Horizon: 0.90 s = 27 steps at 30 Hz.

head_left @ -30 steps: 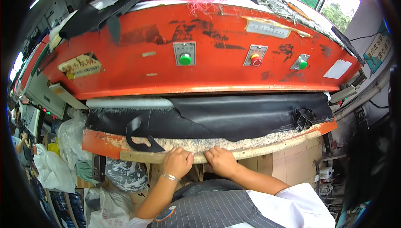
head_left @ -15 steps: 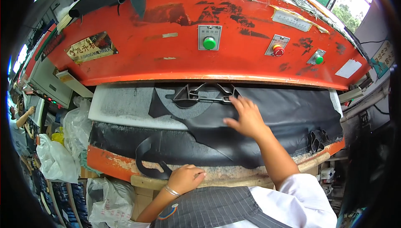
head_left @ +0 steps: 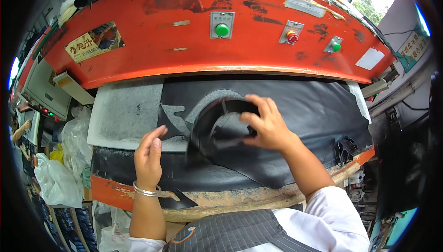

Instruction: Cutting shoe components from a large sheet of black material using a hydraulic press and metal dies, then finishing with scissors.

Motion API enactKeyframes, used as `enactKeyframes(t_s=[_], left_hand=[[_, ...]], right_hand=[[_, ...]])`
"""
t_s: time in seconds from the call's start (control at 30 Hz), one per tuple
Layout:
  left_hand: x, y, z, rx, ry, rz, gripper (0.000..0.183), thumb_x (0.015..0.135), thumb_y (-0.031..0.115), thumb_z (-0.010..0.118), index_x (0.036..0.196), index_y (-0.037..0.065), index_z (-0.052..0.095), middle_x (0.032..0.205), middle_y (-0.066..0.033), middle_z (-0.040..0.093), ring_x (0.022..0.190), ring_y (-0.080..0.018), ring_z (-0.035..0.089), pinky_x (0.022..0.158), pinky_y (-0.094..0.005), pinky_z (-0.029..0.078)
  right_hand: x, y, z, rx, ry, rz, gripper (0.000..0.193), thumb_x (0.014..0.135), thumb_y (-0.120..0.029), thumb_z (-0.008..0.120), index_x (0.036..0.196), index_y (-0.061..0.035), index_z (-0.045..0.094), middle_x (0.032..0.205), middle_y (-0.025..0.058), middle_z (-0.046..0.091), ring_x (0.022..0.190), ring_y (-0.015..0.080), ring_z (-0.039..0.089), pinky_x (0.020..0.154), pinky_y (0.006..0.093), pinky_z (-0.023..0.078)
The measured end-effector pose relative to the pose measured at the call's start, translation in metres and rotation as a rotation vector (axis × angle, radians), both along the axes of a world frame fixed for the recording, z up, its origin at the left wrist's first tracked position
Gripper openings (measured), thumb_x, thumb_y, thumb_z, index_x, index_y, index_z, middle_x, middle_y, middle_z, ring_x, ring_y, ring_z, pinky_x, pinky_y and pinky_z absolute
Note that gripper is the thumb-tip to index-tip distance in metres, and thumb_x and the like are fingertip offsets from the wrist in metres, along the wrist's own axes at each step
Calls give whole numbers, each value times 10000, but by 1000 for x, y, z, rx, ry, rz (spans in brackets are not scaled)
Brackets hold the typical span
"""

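Observation:
My right hand [head_left: 272,125] grips the rim of a curved cutting die [head_left: 201,125], a dark band bent into an arch. The die is tilted up off the black leather sheet [head_left: 300,113] and smeared by motion. Left of it, my left hand [head_left: 148,156] is raised with fingers stretched out, holding nothing and apart from the die. Behind the die, an arch-shaped cut-out in the leather lets the pale cutting board [head_left: 124,113] show through. A cut black leather piece [head_left: 179,200] lies at the front edge beside my left wrist.
A wide red press beam [head_left: 184,44] with green buttons [head_left: 222,30] and a red button [head_left: 292,37] spans the far side. Small dark curled pieces [head_left: 344,150] sit at the right front. Plastic bags [head_left: 55,180] hang at the left, beyond the table's wooden front edge [head_left: 258,202].
My right hand has taken hold of the die and tilted it up towards me from the leather. My left hand has risen from the front edge to beside it. The view has shifted slightly.

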<state>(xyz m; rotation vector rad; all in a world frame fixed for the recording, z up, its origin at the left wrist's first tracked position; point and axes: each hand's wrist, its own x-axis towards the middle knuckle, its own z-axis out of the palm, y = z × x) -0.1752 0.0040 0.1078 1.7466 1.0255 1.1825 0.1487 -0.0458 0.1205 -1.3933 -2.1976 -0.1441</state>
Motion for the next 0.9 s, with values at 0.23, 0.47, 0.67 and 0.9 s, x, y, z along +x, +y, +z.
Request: enactKeyframes(t_s=[0.23,0.47,0.67,0.9], left_hand=[[72,-66,-6,-1084,-611,-936,578,989,514,425,1188,-18,530,974,-135,651,851,-205,640,786,-337,528],[214,-143,-1,-710,-736,-542,409,976,257,570,1294,28,454,1195,-79,567,1118,-146,529,968,-316,424],[311,-208,-8,-791,-733,-671,380,1035,323,444,1272,29,480,1150,-48,516,1075,-103,496,918,-265,425],[332,-238,-33,-669,-665,-180,529,1052,412,312,1067,-22,615,1022,-123,677,865,-152,644,807,-279,523]], right_hand=[[-7,-78,27,1,-138,237,490,641,-231,778,1108,-232,632,1458,228,362,1308,423,390,1044,524,337],[45,-168,-1,-251,676,5,654,741,-319,823,1307,-123,561,1494,343,221,1372,483,290,1091,511,284],[131,-211,27,-276,535,137,457,702,-132,800,1121,-26,651,1233,201,495,1114,338,496,932,431,416],[190,-219,57,-610,197,273,501,748,-172,744,1208,-51,588,1154,219,520,1050,396,540,856,465,488]])
